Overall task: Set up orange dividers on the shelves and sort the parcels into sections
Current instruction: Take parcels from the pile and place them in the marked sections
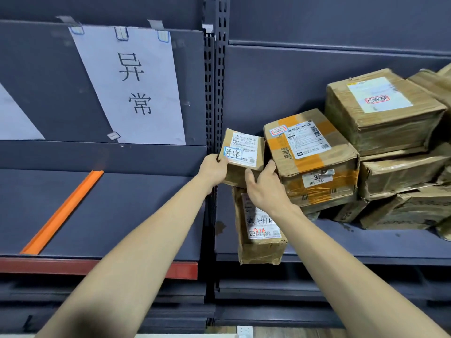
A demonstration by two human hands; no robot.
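here both hands' fingers (251, 175) grip the small parcel (242, 156), tilted, label facing up.

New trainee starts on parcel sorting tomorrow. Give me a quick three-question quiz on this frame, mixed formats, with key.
1. True or false: both hands grip the small parcel with the blue-bordered handwritten sticker.
2. Multiple choice: the orange divider lies on
A. the left bay's shelf
B. the right bay's shelf
C. the parcel stack
3. Fill in: the orange-taped box sits to the ____ of the held parcel.

Key: 1 true, left hand on its left edge, right hand on its lower right; 2 A; 3 right.
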